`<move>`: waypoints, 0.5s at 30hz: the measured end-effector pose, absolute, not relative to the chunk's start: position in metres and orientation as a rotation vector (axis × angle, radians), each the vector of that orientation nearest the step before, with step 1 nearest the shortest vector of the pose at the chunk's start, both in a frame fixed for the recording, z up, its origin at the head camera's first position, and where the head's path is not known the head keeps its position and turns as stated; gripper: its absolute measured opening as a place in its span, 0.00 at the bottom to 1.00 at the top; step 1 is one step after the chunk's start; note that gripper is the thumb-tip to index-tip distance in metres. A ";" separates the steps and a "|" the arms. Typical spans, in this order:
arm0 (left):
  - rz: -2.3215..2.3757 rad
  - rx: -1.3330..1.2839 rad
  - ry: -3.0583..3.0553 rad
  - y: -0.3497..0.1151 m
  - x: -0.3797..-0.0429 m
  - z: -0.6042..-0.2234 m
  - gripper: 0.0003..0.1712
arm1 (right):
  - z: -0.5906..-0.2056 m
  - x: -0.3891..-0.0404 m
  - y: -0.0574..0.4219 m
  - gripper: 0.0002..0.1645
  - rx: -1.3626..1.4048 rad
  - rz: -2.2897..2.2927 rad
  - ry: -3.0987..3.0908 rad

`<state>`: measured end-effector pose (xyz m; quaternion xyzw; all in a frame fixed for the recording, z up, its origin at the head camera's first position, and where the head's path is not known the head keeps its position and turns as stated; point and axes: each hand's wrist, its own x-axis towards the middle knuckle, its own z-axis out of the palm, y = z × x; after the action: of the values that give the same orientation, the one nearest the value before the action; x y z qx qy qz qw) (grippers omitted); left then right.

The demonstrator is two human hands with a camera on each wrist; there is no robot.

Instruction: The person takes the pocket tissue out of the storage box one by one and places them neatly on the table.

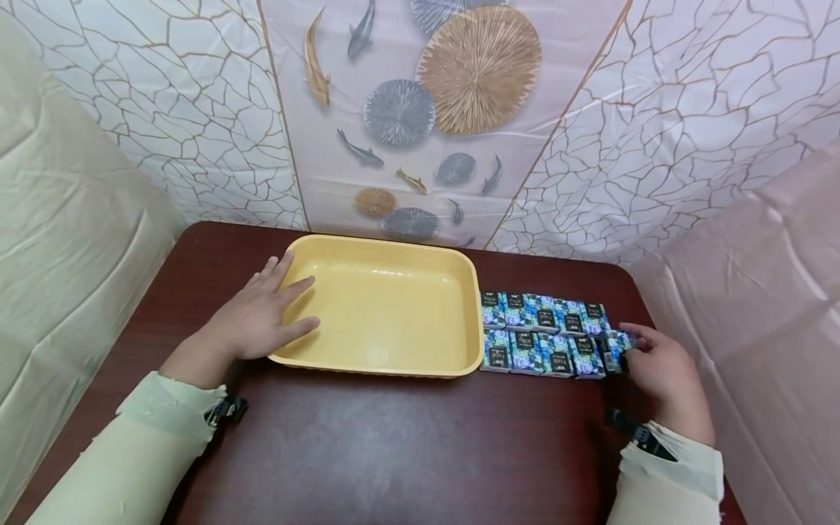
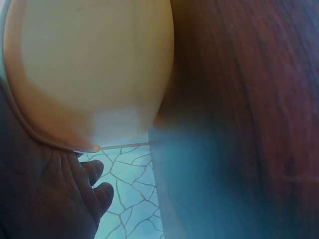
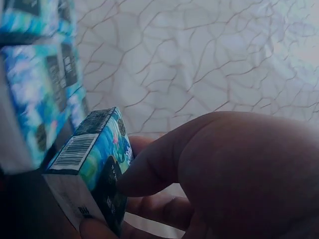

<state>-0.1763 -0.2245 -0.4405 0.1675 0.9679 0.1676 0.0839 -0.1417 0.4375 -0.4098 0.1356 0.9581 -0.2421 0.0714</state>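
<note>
My left hand [image 1: 259, 313] rests at the left rim of a yellow plastic tray [image 1: 380, 368], its fingers spread and straight over the edge. In the left wrist view, the palm [image 2: 50, 194] lies against the tray's side [image 2: 99, 64]. My right hand [image 1: 669, 372] pinches a small tissue pack [image 3: 94, 169] with a blue floral print between thumb and fingers. A barcode shows on one end of this pack, which is tilted. Just left of it, several matching tissue packs [image 1: 525, 354] stand in two rows beside the tray's right side.
Everything stands on a dark red-brown table [image 1: 394, 445]. Behind it hangs a patterned cloth [image 1: 407, 168] with fish and round leaf shapes. Pale draped fabric [image 1: 768, 292] closes in the right side, and a similar drape [image 1: 72, 240] the left.
</note>
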 end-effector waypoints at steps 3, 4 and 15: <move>0.500 0.497 2.890 -0.224 -0.177 -0.441 0.48 | -0.416 -0.145 0.439 0.37 0.425 -0.728 2.858; 0.501 0.496 2.891 -0.224 -0.177 -0.441 0.48 | -0.418 -0.146 0.440 0.37 0.426 -0.723 2.851; 0.517 0.489 2.888 -0.224 -0.176 -0.442 0.48 | -0.447 -0.160 0.459 0.42 0.478 -0.843 2.768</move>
<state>-0.1761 -0.2242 -0.4420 0.1640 0.9675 0.1732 0.0836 -0.1597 0.4585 -0.4468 0.1620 0.9387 -0.2858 0.1043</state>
